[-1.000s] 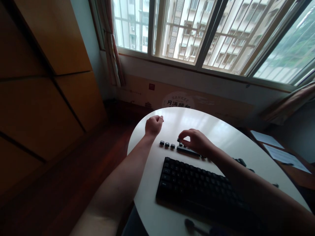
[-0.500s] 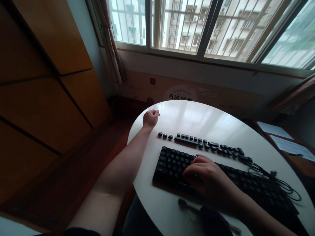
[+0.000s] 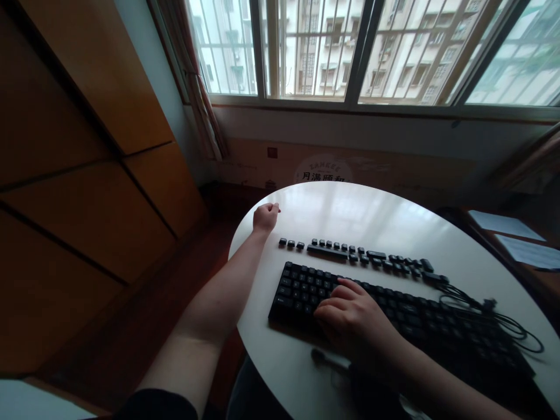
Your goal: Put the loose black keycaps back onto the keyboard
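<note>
My left hand is a closed fist resting near the far left edge of the round white table; whatever may be inside it is hidden. My right hand lies over the left half of a black keyboard. Its fingers are curled and pressed together on the keys, and their tips are out of sight. Beyond the keyboard, loose black keycaps stand in rows, with a long spacebar keycap among them. Near my right wrist lies a dark brush-like tool, partly covered by the forearm.
A coiled black cable lies at the keyboard's far right. Papers are on a brown surface to the right. A wooden cabinet stands at left, and a barred window is ahead.
My right hand has shifted slightly left over the keys, and its fingers have changed their bend. The left fist stays in place. The camera view has tilted a little.
</note>
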`<move>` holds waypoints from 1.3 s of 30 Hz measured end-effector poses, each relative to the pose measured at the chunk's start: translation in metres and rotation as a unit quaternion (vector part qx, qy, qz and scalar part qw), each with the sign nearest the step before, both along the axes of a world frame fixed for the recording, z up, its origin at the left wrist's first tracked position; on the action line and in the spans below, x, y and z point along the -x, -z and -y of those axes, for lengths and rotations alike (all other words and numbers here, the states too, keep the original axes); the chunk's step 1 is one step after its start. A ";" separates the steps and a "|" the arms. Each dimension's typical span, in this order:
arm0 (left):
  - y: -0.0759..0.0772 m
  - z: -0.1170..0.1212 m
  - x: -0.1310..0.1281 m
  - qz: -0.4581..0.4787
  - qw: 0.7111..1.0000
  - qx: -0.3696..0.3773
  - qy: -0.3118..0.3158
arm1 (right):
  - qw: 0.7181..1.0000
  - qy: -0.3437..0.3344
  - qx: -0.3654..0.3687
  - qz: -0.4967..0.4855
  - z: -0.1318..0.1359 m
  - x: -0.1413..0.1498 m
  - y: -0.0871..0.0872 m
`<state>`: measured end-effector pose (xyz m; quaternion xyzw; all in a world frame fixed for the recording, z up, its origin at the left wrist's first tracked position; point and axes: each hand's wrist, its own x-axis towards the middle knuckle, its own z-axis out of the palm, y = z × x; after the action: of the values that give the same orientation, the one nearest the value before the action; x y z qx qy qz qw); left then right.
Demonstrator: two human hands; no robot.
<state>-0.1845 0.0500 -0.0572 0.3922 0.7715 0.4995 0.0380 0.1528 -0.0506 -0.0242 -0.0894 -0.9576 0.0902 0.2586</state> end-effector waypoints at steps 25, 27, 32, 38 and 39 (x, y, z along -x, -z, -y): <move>-0.001 -0.001 -0.006 -0.001 0.998 -0.028 0.056 | 0.992 0.067 0.011 0.107 0.006 -0.004 -0.012; 0.000 -0.001 -0.006 -0.001 0.998 -0.026 0.057 | 0.987 0.073 0.027 0.142 0.007 -0.004 -0.015; -0.002 0.001 -0.007 -0.001 0.998 -0.022 0.055 | 0.982 0.066 0.052 0.169 0.003 -0.004 -0.018; -0.003 0.003 -0.006 0.001 0.999 -0.027 0.040 | 0.995 0.052 0.014 0.080 -0.011 -0.011 -0.014; -0.003 0.002 -0.005 0.002 0.999 -0.026 0.038 | 0.996 0.047 0.012 0.076 -0.012 -0.011 -0.013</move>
<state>-0.1791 0.0475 -0.0541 0.4213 0.7427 0.5182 0.0483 0.1642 -0.0383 -0.0110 -0.1441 -0.9680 0.0827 0.1879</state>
